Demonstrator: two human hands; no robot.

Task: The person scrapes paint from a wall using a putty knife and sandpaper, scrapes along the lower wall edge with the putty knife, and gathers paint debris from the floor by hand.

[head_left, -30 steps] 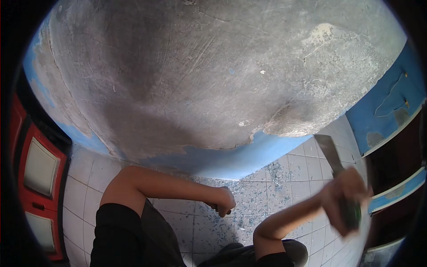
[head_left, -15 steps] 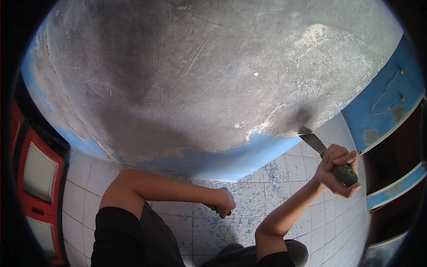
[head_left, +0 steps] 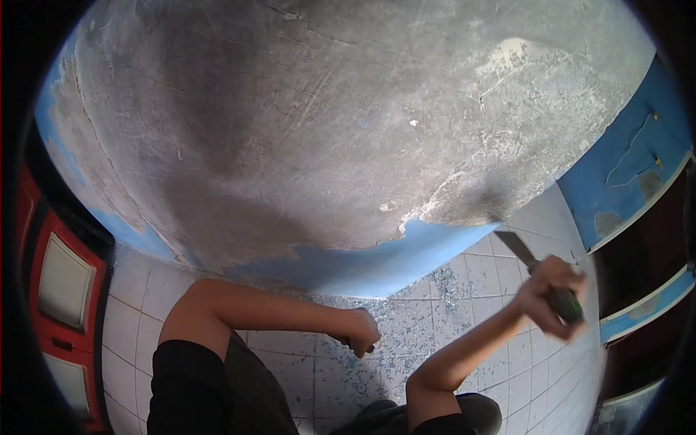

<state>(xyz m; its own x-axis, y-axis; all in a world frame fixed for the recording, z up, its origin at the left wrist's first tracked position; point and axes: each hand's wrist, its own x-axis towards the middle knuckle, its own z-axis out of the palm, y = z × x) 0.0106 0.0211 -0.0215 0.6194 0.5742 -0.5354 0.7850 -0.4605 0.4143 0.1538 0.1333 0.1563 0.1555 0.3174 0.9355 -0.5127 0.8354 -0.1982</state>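
Observation:
My right hand (head_left: pixel 552 296), slightly blurred, is wrapped round the dark green handle of a putty knife (head_left: pixel 516 247). Its flat metal blade points up and left, its tip just off the right-hand lower edge of the wall (head_left: pixel 348 145). That wall is bare grey plaster, with a strip of blue paint (head_left: pixel 362 261) left along its bottom. My left hand (head_left: pixel 360 333) is closed in a fist low in front of the wall. Something small and dark shows at its lower edge, but I cannot make out what it is.
Blue paint flakes (head_left: pixel 406 326) litter the white tiled floor (head_left: pixel 283 341). On the left stands a red door (head_left: pixel 65 290) with pale panels. To the right are a blue wall (head_left: pixel 623 159) with loose wires and dark shelf-like openings (head_left: pixel 641 254).
My right hand has moved slightly down with the putty knife, and the blade tip has come away from the wall's edge. My left hand has barely moved.

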